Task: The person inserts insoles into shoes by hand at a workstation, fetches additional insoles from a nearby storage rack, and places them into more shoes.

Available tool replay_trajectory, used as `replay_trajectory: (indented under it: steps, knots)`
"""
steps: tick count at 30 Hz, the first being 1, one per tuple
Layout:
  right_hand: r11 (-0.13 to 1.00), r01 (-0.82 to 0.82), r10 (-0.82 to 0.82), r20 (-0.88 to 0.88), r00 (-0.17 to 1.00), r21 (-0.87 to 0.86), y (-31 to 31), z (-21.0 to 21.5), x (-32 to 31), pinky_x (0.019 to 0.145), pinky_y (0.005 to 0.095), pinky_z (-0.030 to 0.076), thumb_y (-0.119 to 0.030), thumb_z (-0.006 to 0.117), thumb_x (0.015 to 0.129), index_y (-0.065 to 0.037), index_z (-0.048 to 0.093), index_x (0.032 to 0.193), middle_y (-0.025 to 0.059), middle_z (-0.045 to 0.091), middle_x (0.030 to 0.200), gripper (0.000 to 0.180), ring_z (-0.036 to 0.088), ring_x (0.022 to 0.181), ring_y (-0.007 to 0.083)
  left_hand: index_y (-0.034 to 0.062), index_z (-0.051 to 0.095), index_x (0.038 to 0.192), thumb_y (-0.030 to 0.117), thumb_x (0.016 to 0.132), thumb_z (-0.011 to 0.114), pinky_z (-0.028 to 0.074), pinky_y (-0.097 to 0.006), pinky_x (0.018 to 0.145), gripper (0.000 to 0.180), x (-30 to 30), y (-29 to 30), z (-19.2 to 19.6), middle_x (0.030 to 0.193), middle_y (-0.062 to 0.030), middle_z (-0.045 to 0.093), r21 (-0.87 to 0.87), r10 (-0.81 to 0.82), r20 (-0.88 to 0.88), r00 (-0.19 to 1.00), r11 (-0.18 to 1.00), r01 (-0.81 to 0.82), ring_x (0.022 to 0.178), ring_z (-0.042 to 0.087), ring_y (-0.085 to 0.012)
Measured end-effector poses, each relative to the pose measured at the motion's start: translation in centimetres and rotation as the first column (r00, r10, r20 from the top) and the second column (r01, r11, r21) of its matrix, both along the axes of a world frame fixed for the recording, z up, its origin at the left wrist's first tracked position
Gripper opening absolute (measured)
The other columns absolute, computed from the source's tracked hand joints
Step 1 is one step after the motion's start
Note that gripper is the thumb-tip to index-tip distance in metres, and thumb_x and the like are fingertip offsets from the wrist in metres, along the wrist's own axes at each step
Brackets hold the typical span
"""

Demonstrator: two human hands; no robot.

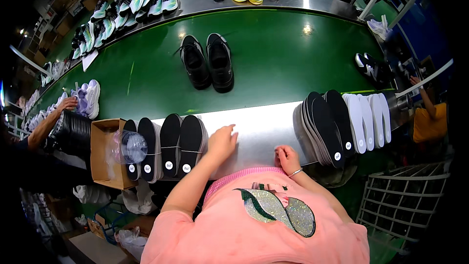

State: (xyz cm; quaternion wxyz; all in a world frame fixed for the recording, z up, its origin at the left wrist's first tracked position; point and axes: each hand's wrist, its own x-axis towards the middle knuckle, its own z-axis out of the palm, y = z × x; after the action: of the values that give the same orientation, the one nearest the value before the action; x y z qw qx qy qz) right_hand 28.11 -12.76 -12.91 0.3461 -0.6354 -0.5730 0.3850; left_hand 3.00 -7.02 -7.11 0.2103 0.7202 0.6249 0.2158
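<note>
Insoles (pixel 166 146), black and stacked on edge, touch the open left hand (pixel 222 142); likely light and flexible, best pinched at an edge. Right hand (pixel 287 159) rests loosely curled, empty, nearer the second stack (pixel 322 129).

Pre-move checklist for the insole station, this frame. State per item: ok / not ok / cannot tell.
1. Left hand free: ok, open on the metal ledge, beside the black insole bundles.
2. Right hand free: cannot tell, fingers curled at the ledge edge, nothing seen in it.
3. Insoles in stock on the right: ok, black insole stack and white insoles stand on edge.
4. Shoes on the belt: ok, pair of black shoes on the green belt, laces loose.
5. Shoes already have insoles: cannot tell, interiors dark.
6. Neighbour out of the way: ok, other person's hand is far left by pale shoes.
</note>
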Motion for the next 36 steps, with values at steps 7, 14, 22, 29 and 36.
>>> replay_trajectory:
  steps: [7, 14, 22, 29, 36]
  knots:
    - [0.995, -0.079, 0.067, 0.191, 0.979, 0.054, -0.8, 0.9, -0.4, 0.067, 0.0339, 0.045, -0.02, 0.047, 0.081, -0.006, 0.058, 0.084, 0.0125, 0.058, 0.078, 0.018, 0.056, 0.076, 0.028, 0.0098, 0.058, 0.083, 0.016, 0.071, 0.053, 0.039, -0.037, 0.06, 0.014, 0.5, -6.8, -5.9, 0.068, -0.0067, 0.054, 0.256, -0.156, 0.017, 0.988, 0.956, 0.146, 0.066, 0.051, -0.0258]
    - [0.949, -0.278, 0.291, 0.078, 0.953, -0.148, 0.3, 0.8, 0.3, 0.069, 0.0319, 0.044, -0.022, 0.045, 0.082, -0.005, 0.057, 0.087, 0.0117, 0.058, 0.084, 0.022, 0.056, 0.077, 0.0241, 0.0057, 0.057, 0.087, 0.028, 0.072, 0.057, 0.043, -0.034, 0.055, 0.027, -1.1, -6.5, -2.5, 0.065, -0.0091, 0.056, -0.257, -0.017, 0.267, 0.964, 0.962, 0.088, 0.061, 0.055, -0.0243]
    - [0.842, -0.008, 0.161, 0.237, 0.958, -0.54, -13.8, 0.6, 8.9, 0.063, 0.0275, 0.046, -0.022, 0.056, 0.078, -0.003, 0.058, 0.086, 0.0064, 0.061, 0.077, 0.021, 0.056, 0.069, 0.0135, 0.004, 0.059, 0.086, 0.027, 0.072, 0.059, 0.044, -0.031, 0.057, 0.026, -6.3, -11.8, -3.5, 0.067, -0.0077, 0.058, -0.719, 0.542, 0.515, 0.664, 0.695, -0.009, 0.059, 0.055, -0.0196]
    - [0.848, 0.069, 0.057, 0.22, 0.974, -0.525, -10.5, 2.2, 9.5, 0.063, 0.0275, 0.046, -0.022, 0.057, 0.078, -0.003, 0.058, 0.086, 0.0065, 0.061, 0.076, 0.021, 0.056, 0.069, 0.0135, 0.0034, 0.058, 0.088, 0.026, 0.073, 0.059, 0.043, -0.031, 0.06, 0.027, -6.8, -10.8, -2.0, 0.07, -0.0077, 0.058, -0.819, 0.7, 0.529, 0.48, 0.569, 0.074, 0.062, 0.055, -0.0191]
    - [0.856, 0.053, 0.075, 0.224, 0.972, -0.515, -7.7, 2.8, 9.4, 0.063, 0.0274, 0.046, -0.022, 0.057, 0.078, -0.003, 0.058, 0.086, 0.0066, 0.061, 0.076, 0.022, 0.056, 0.069, 0.0136, 0.0029, 0.058, 0.09, 0.024, 0.074, 0.059, 0.043, -0.03, 0.063, 0.027, -7.4, -11.1, -1.7, 0.074, -0.0076, 0.058, -0.849, 0.764, 0.523, 0.378, 0.503, 0.16, 0.066, 0.055, -0.0186]
